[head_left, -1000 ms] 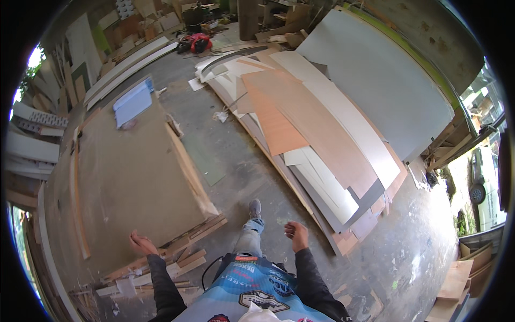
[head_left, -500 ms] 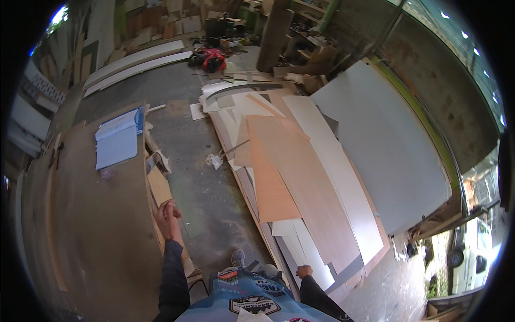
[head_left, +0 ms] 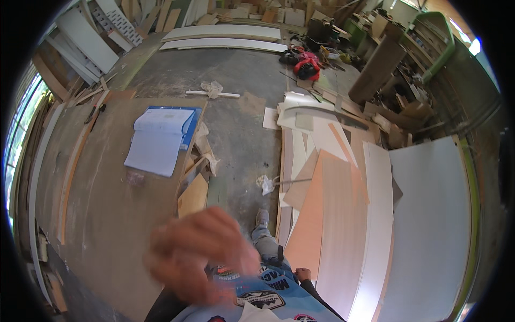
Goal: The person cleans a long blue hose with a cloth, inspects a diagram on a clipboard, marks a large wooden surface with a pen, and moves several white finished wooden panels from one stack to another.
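My left hand (head_left: 201, 255) is raised close to the camera and badly blurred, hanging over the near edge of a large brown board (head_left: 102, 214); whether it holds anything cannot be made out. My right hand (head_left: 304, 275) hangs low at my side, only partly visible, next to a pale orange panel (head_left: 330, 214). My foot in a grey shoe (head_left: 262, 217) stands on the concrete floor between the brown board and the stacked panels.
An open notebook with a blue cover (head_left: 161, 139) lies on the brown board. White and orange sheets (head_left: 375, 198) are stacked on the right. Long white boards (head_left: 225, 37) lie at the back, beside a red tool (head_left: 307, 67) and workshop clutter.
The view has swung left and down. My left hand has come up toward the camera and blurred. My right hand has stayed low at my side.
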`<state>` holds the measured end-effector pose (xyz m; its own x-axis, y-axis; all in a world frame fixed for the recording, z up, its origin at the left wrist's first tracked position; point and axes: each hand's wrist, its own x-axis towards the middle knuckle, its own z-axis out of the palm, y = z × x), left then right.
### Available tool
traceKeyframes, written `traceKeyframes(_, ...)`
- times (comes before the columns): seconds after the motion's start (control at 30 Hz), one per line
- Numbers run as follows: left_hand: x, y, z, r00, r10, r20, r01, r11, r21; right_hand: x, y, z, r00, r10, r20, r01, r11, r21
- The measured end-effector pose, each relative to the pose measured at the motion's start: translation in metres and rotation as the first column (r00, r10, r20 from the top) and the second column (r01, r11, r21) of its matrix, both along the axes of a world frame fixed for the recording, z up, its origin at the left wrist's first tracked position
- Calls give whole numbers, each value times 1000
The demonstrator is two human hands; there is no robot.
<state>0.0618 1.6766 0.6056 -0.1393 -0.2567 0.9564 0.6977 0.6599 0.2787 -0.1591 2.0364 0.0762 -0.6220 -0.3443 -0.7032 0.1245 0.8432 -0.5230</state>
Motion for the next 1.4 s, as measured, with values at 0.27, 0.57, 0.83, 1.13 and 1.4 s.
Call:
traceKeyframes(0.27,-140,-111,39,956,-112,-272,133,989,60,-216,-267,13,990,18,-137,-44,980,-195)
traceKeyframes(0.57,-245,-358,33,876,8,-483,-95,983,-156,-292,-629,47,956,286,-64,-286,866,-410)
traceKeyframes(0.83,-290,-545,49,680,-492,-544,634,767,98,-382,-821,16,918,394,-38,-388,875,-291)
traceKeyframes(1.13,-317,-746,17,793,-484,-370,567,809,157,-507,-937,-58,937,319,143,-324,946,16)
traceKeyframes(1.4,-306,-919,-5,966,-232,-113,248,956,156,-539,-1223,-129,-358,933,-47,-838,-299,456)
